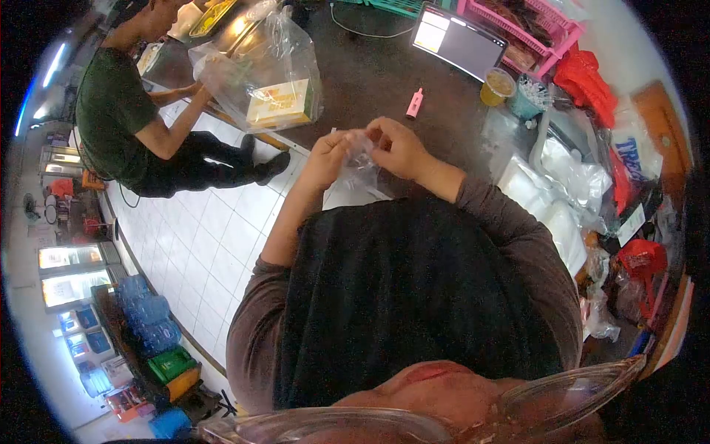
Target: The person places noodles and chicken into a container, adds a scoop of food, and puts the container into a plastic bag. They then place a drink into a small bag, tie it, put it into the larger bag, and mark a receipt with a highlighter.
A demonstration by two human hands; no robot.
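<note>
My left hand (328, 157) and my right hand (399, 150) meet over the near edge of the dark counter. Both have their fingers pinched on a thin clear plastic bag (361, 175), which hangs down between them, crumpled. Past my left hand stands a large clear bag (285, 63) with a yellow and white box (279, 103) in it. A pink marker (415, 103) lies on the counter beyond my right hand.
At the left a person (118, 111) in a dark shirt has both hands near the large bag. A tablet (458, 41), a pink basket (525, 33), two cups (497, 86) and piled plastic bags (569, 159) line the back and right of the counter (362, 66).
</note>
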